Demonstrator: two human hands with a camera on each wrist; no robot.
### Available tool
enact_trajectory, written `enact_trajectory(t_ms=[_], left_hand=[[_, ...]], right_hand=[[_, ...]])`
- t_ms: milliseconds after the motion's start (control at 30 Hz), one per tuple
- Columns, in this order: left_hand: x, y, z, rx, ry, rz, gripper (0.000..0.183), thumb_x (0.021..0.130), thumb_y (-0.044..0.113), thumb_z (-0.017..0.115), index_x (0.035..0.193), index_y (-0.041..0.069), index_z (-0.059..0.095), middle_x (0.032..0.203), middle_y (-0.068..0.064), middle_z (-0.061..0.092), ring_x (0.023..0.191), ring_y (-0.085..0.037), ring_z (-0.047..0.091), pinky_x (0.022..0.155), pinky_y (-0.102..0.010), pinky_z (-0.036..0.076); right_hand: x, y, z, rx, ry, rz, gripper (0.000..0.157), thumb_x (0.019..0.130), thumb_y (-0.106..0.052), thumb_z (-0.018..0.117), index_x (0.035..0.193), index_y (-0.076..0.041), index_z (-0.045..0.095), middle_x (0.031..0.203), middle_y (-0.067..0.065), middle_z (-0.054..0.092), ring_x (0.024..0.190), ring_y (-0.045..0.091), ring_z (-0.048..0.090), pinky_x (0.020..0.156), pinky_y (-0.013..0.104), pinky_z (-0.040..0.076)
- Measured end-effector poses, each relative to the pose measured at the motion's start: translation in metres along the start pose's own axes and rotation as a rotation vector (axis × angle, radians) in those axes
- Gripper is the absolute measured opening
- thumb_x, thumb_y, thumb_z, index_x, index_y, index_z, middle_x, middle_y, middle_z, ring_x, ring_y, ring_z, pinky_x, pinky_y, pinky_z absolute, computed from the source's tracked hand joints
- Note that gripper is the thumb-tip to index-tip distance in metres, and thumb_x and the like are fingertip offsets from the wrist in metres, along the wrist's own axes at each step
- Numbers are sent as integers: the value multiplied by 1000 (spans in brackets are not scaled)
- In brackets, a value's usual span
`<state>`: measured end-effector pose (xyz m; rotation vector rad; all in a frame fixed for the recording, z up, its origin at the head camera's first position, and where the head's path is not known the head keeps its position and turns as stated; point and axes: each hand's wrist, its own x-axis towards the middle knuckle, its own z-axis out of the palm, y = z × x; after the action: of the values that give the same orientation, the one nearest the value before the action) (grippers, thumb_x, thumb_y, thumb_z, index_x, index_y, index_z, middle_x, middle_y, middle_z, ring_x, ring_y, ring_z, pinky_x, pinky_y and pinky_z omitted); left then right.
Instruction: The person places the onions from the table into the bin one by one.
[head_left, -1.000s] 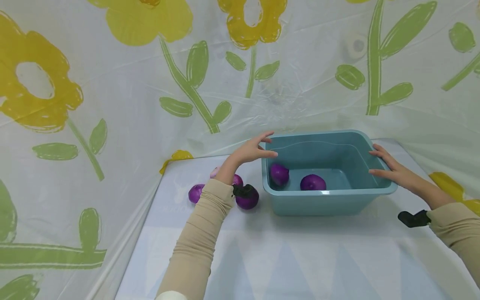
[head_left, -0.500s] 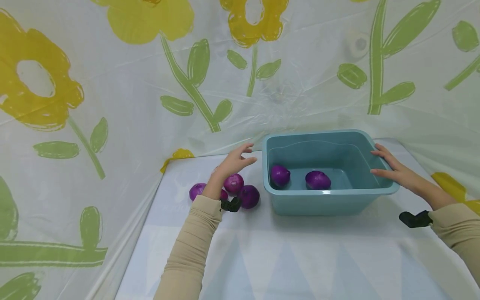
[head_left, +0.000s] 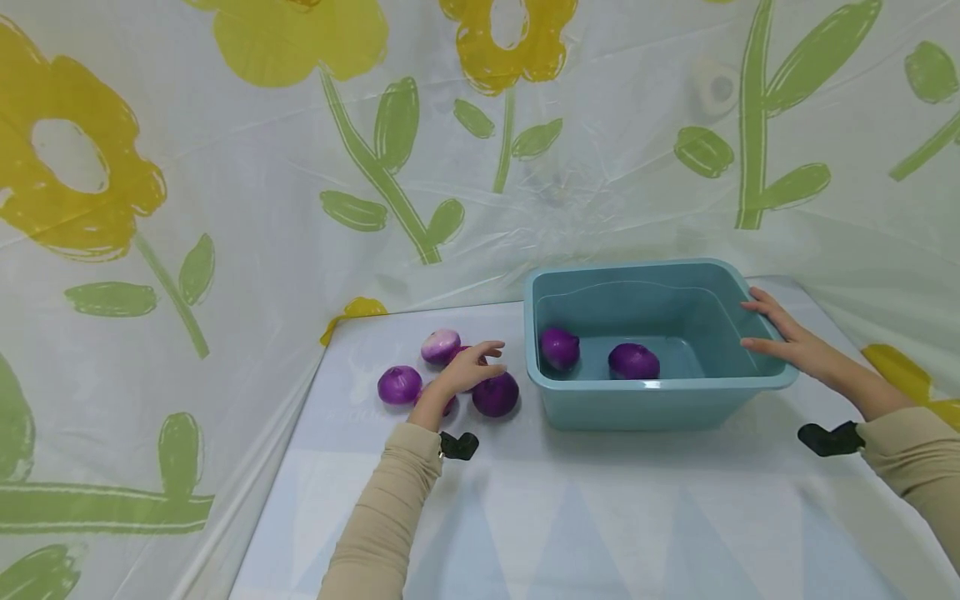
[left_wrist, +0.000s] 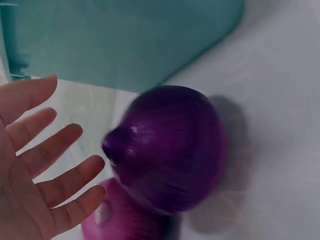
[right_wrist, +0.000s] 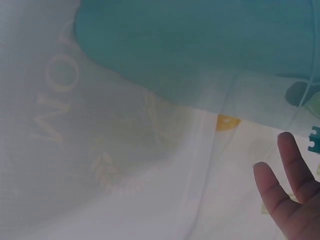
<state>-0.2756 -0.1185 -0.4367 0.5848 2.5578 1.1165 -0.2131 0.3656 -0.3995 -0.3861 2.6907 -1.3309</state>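
Observation:
My left hand (head_left: 468,371) hovers over several red onions on the table, fingers spread and relaxed, holding nothing. Nearest to it is a dark purple onion (head_left: 497,396), whose pointed tip faces the fingers in the left wrist view, with a pinker onion (left_wrist: 122,215) beside it. A purple onion (head_left: 400,385) and a paler one (head_left: 440,345) lie further left; others are partly hidden by the hand. My right hand (head_left: 798,342) rests on the right rim of a blue-green plastic basin (head_left: 637,408), fingers fairly straight. Two red onions, one left (head_left: 559,348) and one central (head_left: 633,362), lie inside.
A pale cloth with blue triangles covers the table (head_left: 570,517). Behind it hangs a white sheet (head_left: 600,192) printed with yellow flowers and green leaves. A black strap mount (head_left: 458,446) sits on the left wrist, and another (head_left: 828,438) on the right.
My left hand has moved from the basin's left rim leftward and down to the onions on the table. The central onion in the basin has rolled slightly. The right hand stays put.

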Motion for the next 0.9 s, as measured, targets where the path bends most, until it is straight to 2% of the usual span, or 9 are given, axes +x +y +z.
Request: enact_trajectory(t_ms=[167,333,467,667,900], left_hand=[[-4,-10,8,4,-40,34,53,85,21,63,132,5,46,129,-22,51,112,-35,49,96,-45,40],[-9,-19,16,91,-70,14,61,80,23,69,134,7,45,136,-15,45,127,-30,39,103,-46,33],[-14,-26,23,157,-93,-12,68,76,21,73,135,9,43,137,-16,40,127,-31,36,102,-49,33],[-21,-35,33,118,-79,-49,79,70,19,78,137,13,37,134,-19,39,124,-33,39,100,-51,35],[-23,-39,38,85,-46,-73,79,70,22,79,137,17,36,133,-19,39,123,-35,40,99,-52,36]], right_hand=[[0,-1,0,9,4,-1,69,93,-17,48,146,-5,6,152,-1,-20,131,52,-9,88,78,10],[0,-1,1,10,5,-3,68,93,-16,48,146,-4,6,152,0,-20,131,51,-10,89,77,7],[0,0,1,14,4,3,68,93,-17,47,146,-5,6,152,0,-21,131,51,-11,89,78,6],[1,1,1,13,0,5,68,93,-17,47,145,-3,6,152,1,-21,132,50,-12,89,78,7],[1,1,2,8,7,6,67,94,-17,47,145,-1,6,151,2,-21,132,50,-12,89,77,6]])
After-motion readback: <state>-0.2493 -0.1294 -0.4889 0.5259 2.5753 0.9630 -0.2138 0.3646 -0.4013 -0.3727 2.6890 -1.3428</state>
